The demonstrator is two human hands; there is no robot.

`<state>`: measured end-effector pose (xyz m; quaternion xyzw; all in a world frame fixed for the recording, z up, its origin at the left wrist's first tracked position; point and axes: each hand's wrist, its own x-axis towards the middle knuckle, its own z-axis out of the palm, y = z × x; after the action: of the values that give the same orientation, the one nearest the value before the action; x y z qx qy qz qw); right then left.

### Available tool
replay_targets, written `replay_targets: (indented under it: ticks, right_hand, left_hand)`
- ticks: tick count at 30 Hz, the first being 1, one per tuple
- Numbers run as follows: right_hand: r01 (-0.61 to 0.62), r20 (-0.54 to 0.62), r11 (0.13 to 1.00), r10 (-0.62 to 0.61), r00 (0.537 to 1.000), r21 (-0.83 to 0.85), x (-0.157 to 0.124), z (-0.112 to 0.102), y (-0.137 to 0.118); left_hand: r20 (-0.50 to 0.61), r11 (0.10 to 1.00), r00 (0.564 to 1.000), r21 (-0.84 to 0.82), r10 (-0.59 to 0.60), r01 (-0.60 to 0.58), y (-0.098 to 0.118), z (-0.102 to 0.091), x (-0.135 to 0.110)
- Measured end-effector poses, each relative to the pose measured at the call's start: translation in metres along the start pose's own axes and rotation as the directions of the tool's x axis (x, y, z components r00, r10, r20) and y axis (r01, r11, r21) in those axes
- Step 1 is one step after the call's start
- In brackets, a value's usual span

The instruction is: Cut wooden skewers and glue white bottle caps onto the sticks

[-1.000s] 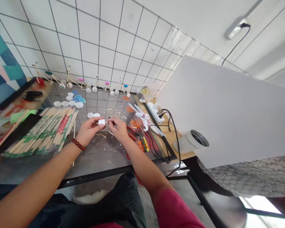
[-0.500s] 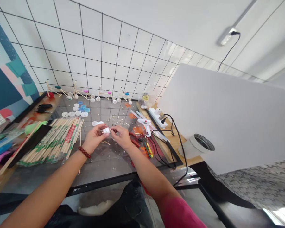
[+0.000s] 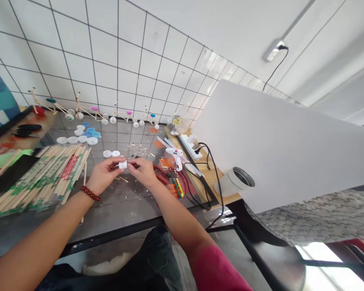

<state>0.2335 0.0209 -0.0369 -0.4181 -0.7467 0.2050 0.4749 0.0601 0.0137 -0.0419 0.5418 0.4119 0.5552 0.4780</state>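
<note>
My left hand (image 3: 102, 175), with a beaded bracelet (image 3: 90, 193) at the wrist, pinches a small white plastic bottle cap (image 3: 123, 165), perhaps two caps together, above the table. Close by on the right, my right hand (image 3: 144, 171) has thumb and fingertips pressed together at the cap's side; what they pinch is too small to make out. Two white caps (image 3: 111, 154) lie on the table just beyond my left hand. Short wooden stick pieces (image 3: 121, 179) rest under the hands.
Bundled wooden chopsticks (image 3: 45, 178) lie left. White and blue caps (image 3: 87, 135) sit behind them, with a row of stick-and-cap models (image 3: 129, 113) along the wall. To the right are a glue gun (image 3: 175, 157), a cutter knife (image 3: 177, 184), red-handled pliers (image 3: 161, 176), a power strip (image 3: 190, 146) and cables.
The view has swung to the right, so everything appears farther left. Both hands keep nearly the same pose around the white cap.
</note>
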Motion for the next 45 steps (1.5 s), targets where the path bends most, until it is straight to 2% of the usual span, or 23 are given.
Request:
replay_targets:
  ticks: [3, 7, 10, 12, 16, 19, 24, 26, 30, 32, 38, 42, 45]
  right_hand:
    - [-0.080, -0.014, 0.996, 0.081, 0.997, 0.049, 0.000, 0.004, 0.000]
    - [-0.194, -0.006, 0.972, 0.197, 0.980, 0.129, 0.002, 0.004, -0.001]
    - [-0.338, 0.054, 0.901, 0.337, 0.940, 0.273, 0.004, 0.002, -0.002]
    - [-0.376, 0.092, 0.867, 0.367, 0.926, 0.327, 0.004, 0.000, -0.002]
    - [-0.301, 0.106, 0.914, 0.283, 0.953, 0.272, 0.003, 0.000, -0.003]
    - [-0.253, 0.114, 0.940, 0.233, 0.966, 0.229, 0.002, 0.003, -0.003]
    - [-0.239, 0.088, 0.959, 0.228, 0.970, 0.152, 0.001, 0.006, -0.003]
    - [-0.240, 0.066, 0.961, 0.233, 0.970, 0.135, 0.002, 0.006, -0.004]
    - [-0.234, 0.032, 0.958, 0.232, 0.972, 0.168, 0.003, 0.005, -0.001]
    - [-0.210, 0.023, 0.957, 0.210, 0.977, 0.201, 0.003, 0.006, 0.000]
    - [-0.078, -0.022, 0.988, 0.082, 0.996, 0.134, 0.001, 0.006, -0.005]
    - [-0.055, -0.039, 0.997, 0.057, 0.998, 0.055, 0.000, 0.005, -0.006]
    - [-0.081, -0.044, 0.996, 0.082, 0.996, 0.025, 0.001, 0.003, -0.005]
  left_hand:
    - [-0.011, 0.999, 0.999, 0.025, 0.039, -0.039, 0.000, 0.001, 0.000]
    - [-0.021, 0.999, 0.999, -0.008, 0.034, -0.034, 0.003, 0.004, -0.001]
    - [-0.038, 0.999, 0.999, -0.032, 0.030, -0.031, 0.005, 0.004, -0.001]
    - [-0.057, 0.999, 0.998, -0.035, 0.038, -0.040, 0.006, 0.003, -0.002]
    - [-0.048, 0.998, 0.997, -0.017, 0.053, -0.054, 0.009, 0.004, -0.003]
    - [-0.032, 0.990, 0.992, 0.064, 0.125, -0.123, 0.011, 0.004, -0.004]
    - [0.007, 0.946, 0.971, 0.222, 0.240, -0.236, 0.014, 0.005, -0.007]
    - [-0.006, 0.962, 0.978, 0.182, 0.209, -0.204, 0.015, 0.006, -0.007]
    - [-0.053, 1.000, 0.999, -0.018, 0.005, -0.006, 0.016, 0.006, -0.006]
    - [-0.071, 0.997, 0.996, -0.070, -0.048, 0.043, 0.017, 0.007, -0.006]
    - [-0.074, 0.999, 0.997, -0.037, -0.027, 0.024, 0.018, 0.008, -0.007]
    - [-0.072, 1.000, 0.997, -0.004, -0.006, 0.005, 0.017, 0.009, -0.008]
    - [-0.067, 0.994, 0.996, -0.088, -0.063, 0.057, 0.016, 0.011, -0.008]
